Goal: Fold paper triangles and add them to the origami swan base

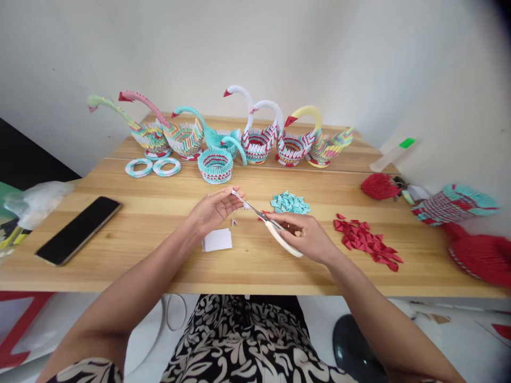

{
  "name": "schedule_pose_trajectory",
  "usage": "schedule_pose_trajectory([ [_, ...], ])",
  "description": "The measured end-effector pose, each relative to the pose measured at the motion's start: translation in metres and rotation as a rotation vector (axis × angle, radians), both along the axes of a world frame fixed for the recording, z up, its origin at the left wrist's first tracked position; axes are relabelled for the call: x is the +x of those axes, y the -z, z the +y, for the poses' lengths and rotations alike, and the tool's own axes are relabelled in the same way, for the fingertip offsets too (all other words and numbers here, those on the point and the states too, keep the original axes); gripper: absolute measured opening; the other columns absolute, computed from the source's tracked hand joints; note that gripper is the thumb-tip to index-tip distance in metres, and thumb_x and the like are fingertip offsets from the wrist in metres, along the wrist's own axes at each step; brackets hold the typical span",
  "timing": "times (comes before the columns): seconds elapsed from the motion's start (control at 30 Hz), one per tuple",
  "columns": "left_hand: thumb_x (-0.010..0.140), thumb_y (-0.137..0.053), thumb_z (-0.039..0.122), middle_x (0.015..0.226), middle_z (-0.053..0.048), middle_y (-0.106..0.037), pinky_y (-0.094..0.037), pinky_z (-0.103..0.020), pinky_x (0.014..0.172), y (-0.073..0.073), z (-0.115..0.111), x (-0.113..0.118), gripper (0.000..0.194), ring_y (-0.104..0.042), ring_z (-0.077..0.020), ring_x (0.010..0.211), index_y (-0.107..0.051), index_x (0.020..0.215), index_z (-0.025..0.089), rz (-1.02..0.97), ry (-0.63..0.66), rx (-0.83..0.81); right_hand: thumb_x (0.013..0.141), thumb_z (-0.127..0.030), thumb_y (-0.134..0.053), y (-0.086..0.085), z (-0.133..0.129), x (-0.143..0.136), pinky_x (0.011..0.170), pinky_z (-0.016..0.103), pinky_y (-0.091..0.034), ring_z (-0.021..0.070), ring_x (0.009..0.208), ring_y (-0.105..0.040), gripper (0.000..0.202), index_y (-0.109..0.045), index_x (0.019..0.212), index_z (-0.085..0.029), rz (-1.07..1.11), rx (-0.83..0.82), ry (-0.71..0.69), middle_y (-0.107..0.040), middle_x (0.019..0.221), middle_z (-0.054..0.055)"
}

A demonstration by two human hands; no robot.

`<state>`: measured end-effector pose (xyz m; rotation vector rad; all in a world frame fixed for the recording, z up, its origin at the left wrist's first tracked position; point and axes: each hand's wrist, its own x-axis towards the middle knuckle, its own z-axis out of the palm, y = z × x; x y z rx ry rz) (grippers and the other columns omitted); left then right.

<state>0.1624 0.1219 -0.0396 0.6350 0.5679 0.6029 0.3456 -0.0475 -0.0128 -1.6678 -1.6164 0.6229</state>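
My right hand (pixel 301 234) grips a pair of scissors (pixel 283 240) with cream handles. Their blades point up and left, reaching to the fingertips of my left hand (pixel 215 211). Between that hand's thumb and forefinger is a small piece of white paper (pixel 239 197), partly hidden by the fingers; its other fingers are loosely curled. Just below lie a small folded paper piece (pixel 234 223) and a stack of white paper slips (pixel 217 240). A pile of teal folded paper triangles (pixel 290 203) lies beyond my right hand, and red folded triangles (pixel 365 239) are spread to its right.
Several folded-paper swans stand along the back, with a teal paper bowl (pixel 215 167) before them. Two paper rings (pixel 166 167) lie left of it. A black phone (pixel 79 230) is at the left. A glue bottle (pixel 393 154) and red paper pieces (pixel 479 254) sit at the right.
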Motion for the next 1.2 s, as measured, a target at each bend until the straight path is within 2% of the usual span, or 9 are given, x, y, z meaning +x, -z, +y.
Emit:
schedule_pose_trajectory([
  [0.1,0.093,-0.053,0.014,0.094,-0.011,-0.075,-0.052,-0.032,0.094,0.0006,-0.0008,0.0003,0.020,-0.071,-0.0175,0.088,-0.073,0.097,0.011,-0.012,0.019,-0.005,0.087,-0.030,-0.060,0.0002,0.0004,-0.0003,0.064,0.025,-0.053,0.0170,0.085,-0.070,0.033,-0.072,0.116,-0.022,-0.011,-0.001,0.001,-0.074,0.112,0.006],
  [0.33,0.092,-0.055,0.014,0.091,-0.011,-0.076,-0.053,-0.033,0.093,0.0006,-0.0026,0.0006,0.018,-0.072,-0.0188,0.090,-0.073,0.094,0.011,-0.031,0.043,-0.003,0.086,-0.026,-0.061,0.0044,0.0009,0.0021,0.062,0.023,-0.051,0.0158,0.082,-0.069,0.033,-0.072,0.117,-0.022,-0.031,0.008,0.005,-0.074,0.113,0.005],
  [0.67,0.090,-0.057,0.015,0.093,-0.011,-0.075,-0.052,-0.034,0.099,0.0014,-0.0026,-0.0005,0.016,-0.071,-0.0186,0.091,-0.072,0.096,0.012,-0.038,0.055,0.000,0.086,-0.026,-0.061,0.0042,-0.0015,0.0013,0.069,0.026,-0.057,0.0203,0.097,-0.071,0.032,-0.073,0.116,-0.023,-0.011,0.036,0.004,-0.072,0.116,0.007],
  [0.87,0.091,-0.056,0.014,0.092,-0.011,-0.076,-0.053,-0.033,0.095,0.0026,-0.0019,0.0004,0.017,-0.072,-0.0178,0.090,-0.072,0.097,0.011,-0.049,0.055,-0.002,0.087,-0.028,-0.061,0.0061,0.0006,0.0027,0.063,0.024,-0.053,0.0162,0.082,-0.070,0.032,-0.072,0.116,-0.023,-0.016,0.014,0.002,-0.074,0.113,0.006],
  [1.2,0.092,-0.055,0.015,0.094,-0.010,-0.075,-0.051,-0.034,0.099,0.0046,-0.0027,-0.0002,0.018,-0.071,-0.0180,0.091,-0.072,0.099,0.012,-0.041,0.059,0.010,0.087,-0.028,-0.060,0.0085,0.0011,0.0050,0.058,0.023,-0.047,0.0105,0.063,-0.060,0.033,-0.073,0.116,-0.021,-0.098,0.105,-0.021,-0.075,0.105,0.006],
])
